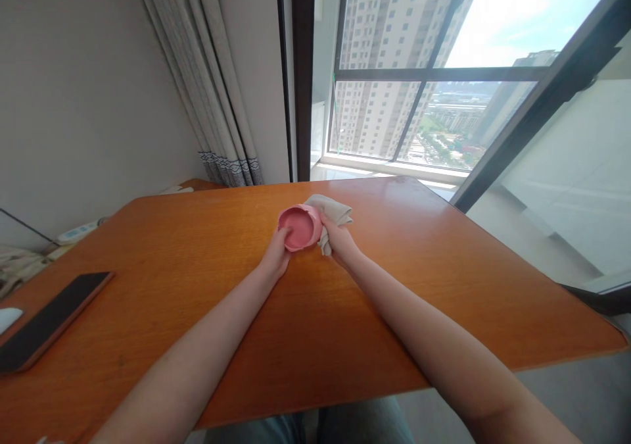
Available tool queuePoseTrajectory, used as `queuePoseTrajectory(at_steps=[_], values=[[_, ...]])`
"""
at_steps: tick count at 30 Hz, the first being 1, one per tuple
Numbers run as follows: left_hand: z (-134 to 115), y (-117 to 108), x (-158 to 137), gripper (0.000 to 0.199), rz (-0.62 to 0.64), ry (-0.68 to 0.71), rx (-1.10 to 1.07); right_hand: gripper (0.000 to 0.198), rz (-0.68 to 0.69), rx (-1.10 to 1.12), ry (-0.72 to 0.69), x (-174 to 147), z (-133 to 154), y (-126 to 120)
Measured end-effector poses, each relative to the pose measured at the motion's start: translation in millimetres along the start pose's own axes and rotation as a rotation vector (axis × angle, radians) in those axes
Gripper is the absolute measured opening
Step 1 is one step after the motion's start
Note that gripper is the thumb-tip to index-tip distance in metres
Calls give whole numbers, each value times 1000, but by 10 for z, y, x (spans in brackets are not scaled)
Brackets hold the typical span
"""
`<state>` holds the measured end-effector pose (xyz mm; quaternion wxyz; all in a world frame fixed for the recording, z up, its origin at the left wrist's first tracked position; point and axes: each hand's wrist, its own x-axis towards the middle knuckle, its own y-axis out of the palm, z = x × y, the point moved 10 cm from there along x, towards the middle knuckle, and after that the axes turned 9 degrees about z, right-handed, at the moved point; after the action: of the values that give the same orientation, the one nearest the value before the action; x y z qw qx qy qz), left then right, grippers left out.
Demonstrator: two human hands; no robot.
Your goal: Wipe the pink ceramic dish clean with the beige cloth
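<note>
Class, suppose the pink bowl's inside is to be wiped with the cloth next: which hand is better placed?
Probably the right hand: it holds the cloth at the right side of the pink bowl. The left hand holds the bowl's rim, thumb inside, so it seems better suited to steadying.

Blue trousers (365, 423), apparently of denim, were worn on the legs. The left forearm (211, 342) and right forearm (411, 316) were left uncovered, as were the left hand (276, 254) and right hand (342, 241).
</note>
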<state>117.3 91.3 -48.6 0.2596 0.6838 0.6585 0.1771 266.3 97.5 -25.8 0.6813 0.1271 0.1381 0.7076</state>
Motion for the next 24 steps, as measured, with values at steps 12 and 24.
queuePoseTrajectory(at_steps=[12, 24], values=[[-238, -177, 10, 20, -98, 240, 14, 37, -30, 45, 32, -102, -374, 170], [-171, -192, -37, 28, -171, 213, -101, 41, 94, -2, 24, -94, -280, 257]])
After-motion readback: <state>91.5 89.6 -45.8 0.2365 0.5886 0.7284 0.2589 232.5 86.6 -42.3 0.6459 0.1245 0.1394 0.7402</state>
